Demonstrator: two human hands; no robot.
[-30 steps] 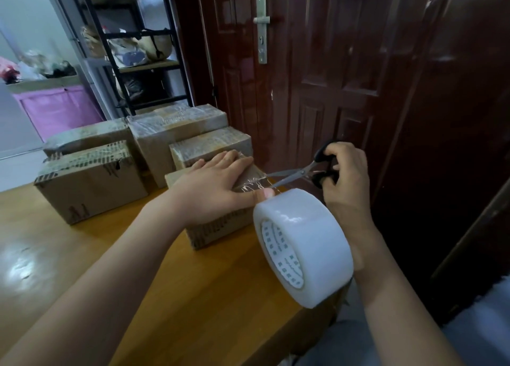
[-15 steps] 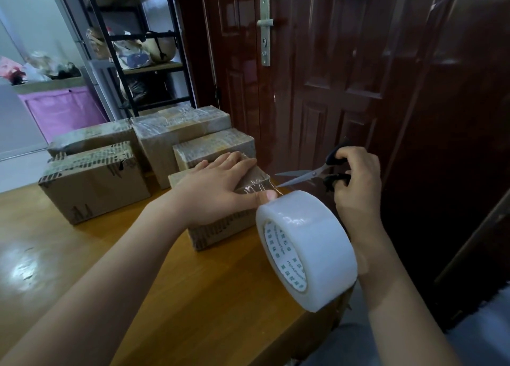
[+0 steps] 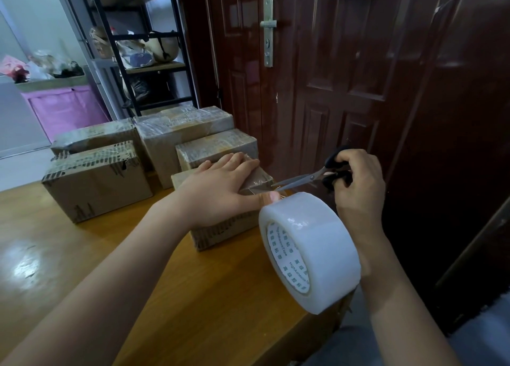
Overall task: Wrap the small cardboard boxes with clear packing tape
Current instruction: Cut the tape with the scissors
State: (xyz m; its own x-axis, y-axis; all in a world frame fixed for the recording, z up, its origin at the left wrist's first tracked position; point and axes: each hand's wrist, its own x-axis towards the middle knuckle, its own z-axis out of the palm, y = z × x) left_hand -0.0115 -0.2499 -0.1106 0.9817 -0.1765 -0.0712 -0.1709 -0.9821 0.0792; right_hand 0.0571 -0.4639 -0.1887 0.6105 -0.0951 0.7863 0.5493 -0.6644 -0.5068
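A glossy, honey-coloured wooden bench [image 3: 82,255] fills the lower left, reflecting light. Behind it stands a dark red panelled door [image 3: 331,75] with a metal handle plate [image 3: 268,31]. To the left, a black metal shelf rack [image 3: 143,48] holds bags and clutter, and a pink cabinet [image 3: 66,108] sits beside a pale wall.

Several taped cardboard boxes [image 3: 96,180] cluster at the bench's far side. Nearer, the left hand [image 3: 220,189] lies flat, fingers spread, pressing on top of a small cardboard box [image 3: 226,227] near the bench's right edge. The right hand [image 3: 356,183] grips black-handled scissors [image 3: 311,178], whose blades point at a strip of clear tape at the box's top edge, beside the left thumb. A large roll of clear packing tape [image 3: 311,249] hangs in front of the right wrist; its white core reads "High Adhesive Tape" alongside Chinese characters.
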